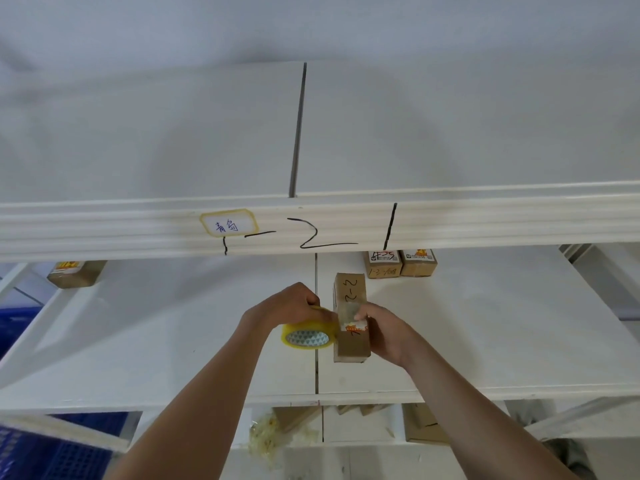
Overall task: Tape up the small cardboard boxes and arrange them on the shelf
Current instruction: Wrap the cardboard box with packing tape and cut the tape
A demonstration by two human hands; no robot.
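A small brown cardboard box (pixel 350 292) marked "2-2" lies lengthwise on the white middle shelf (pixel 173 341). My left hand (pixel 287 304) grips a yellow roll of clear tape (pixel 308 336) right beside the box's left side. A strip of tape runs from the roll across the box top. My right hand (pixel 384 332) holds the box from the right, thumb pressing the tape onto the top.
Two taped boxes (pixel 382 265) (pixel 418 263) stand at the back of the shelf, another box (pixel 76 273) at the far left. The upper shelf rail (pixel 138 226) carries a label and marker numbers. Blue crates (pixel 41 448) sit lower left; cardboard and crumpled tape (pixel 273 434) lie below.
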